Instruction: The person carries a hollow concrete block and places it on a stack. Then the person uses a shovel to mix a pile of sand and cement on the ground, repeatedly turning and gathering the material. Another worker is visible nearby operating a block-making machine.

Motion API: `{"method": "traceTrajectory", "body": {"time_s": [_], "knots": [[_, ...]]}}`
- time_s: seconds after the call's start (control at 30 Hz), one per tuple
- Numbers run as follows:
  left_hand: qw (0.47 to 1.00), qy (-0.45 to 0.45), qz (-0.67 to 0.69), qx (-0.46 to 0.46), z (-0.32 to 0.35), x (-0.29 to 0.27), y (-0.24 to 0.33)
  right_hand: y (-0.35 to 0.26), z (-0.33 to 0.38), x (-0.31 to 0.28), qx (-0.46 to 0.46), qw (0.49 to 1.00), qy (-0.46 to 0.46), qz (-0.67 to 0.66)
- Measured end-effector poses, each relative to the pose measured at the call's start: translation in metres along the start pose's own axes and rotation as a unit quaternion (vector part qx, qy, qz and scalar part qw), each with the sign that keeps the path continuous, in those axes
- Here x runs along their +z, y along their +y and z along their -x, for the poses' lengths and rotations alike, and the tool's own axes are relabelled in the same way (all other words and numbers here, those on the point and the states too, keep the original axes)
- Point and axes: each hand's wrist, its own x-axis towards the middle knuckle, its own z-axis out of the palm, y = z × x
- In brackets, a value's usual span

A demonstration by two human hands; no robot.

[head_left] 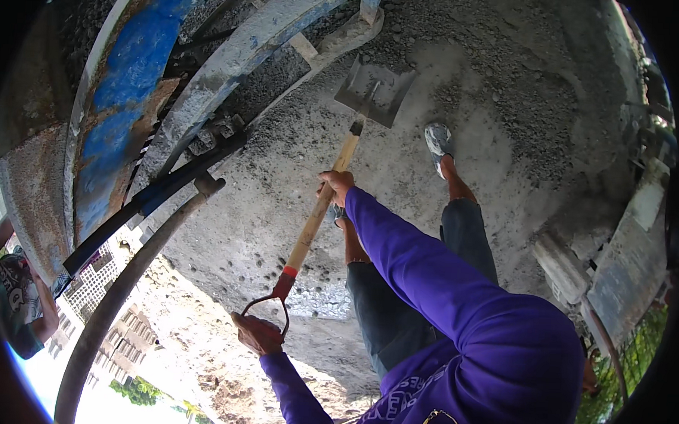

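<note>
One shovel slants from near left toward the far middle. Left grip curls round its handle, some fingers hidden; right grip wraps the shaft, arm stretched leftward. Whether the blade touches ground is unclear. A person at left is cut off.

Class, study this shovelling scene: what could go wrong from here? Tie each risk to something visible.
The grey metal blade of the wooden-shafted shovel is near the right foot's grey shoe; a stray swing might strike it.

The curved, grey-and-blue metal frame stands close to the blade, which could catch on it.

Loose grey gravel covers part of the ground, so footing might slip.
</note>
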Motion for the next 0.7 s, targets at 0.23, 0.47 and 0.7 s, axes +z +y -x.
{"method": "traceTrajectory", "body": {"time_s": [0.23, 0.47, 0.7], "knots": [[1.0, -0.004, 0.019, -0.004, 0.06, 0.0, -0.1, -0.004, 0.008, -0.069, -0.023, 0.997, 0.043, 0.054], [0.999, -0.023, 0.033, -0.003, 0.154, 0.029, -0.121, -0.063, 0.028, -0.119, -0.022, 0.994, 0.061, 0.091], [0.996, -0.056, 0.063, -0.018, 0.233, 0.119, -0.117, -0.185, 0.003, -0.156, -0.063, 0.99, 0.031, 0.125]]}}
